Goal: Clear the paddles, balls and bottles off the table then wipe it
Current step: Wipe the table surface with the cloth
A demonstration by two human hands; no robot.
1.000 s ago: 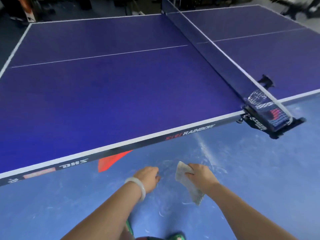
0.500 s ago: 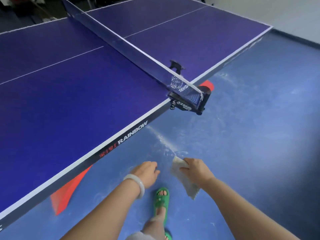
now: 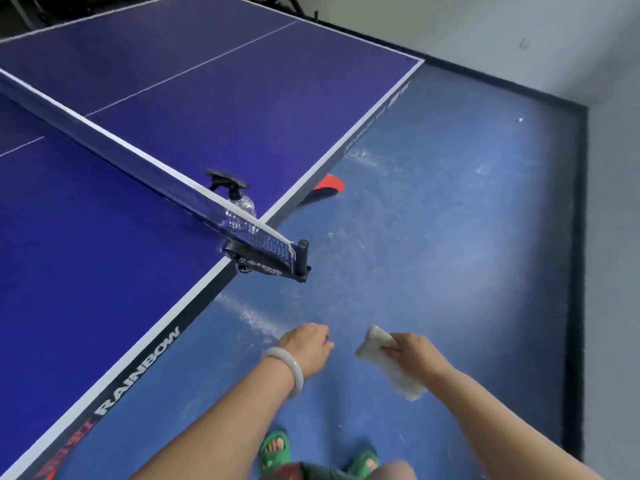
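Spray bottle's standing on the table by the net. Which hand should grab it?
Left. The left hand holds nothing and hangs on the table side, nearer the spray bottle; the right hand grips the cloth and is farther out.

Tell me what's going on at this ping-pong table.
A person stands on the floor beside the table, near the net post. The right hand grips a folded cloth. The left hand hangs loosely curled and holds nothing. Neither hand is over the table. A spray bottle stands on the table just behind the net, so it is left to clear.
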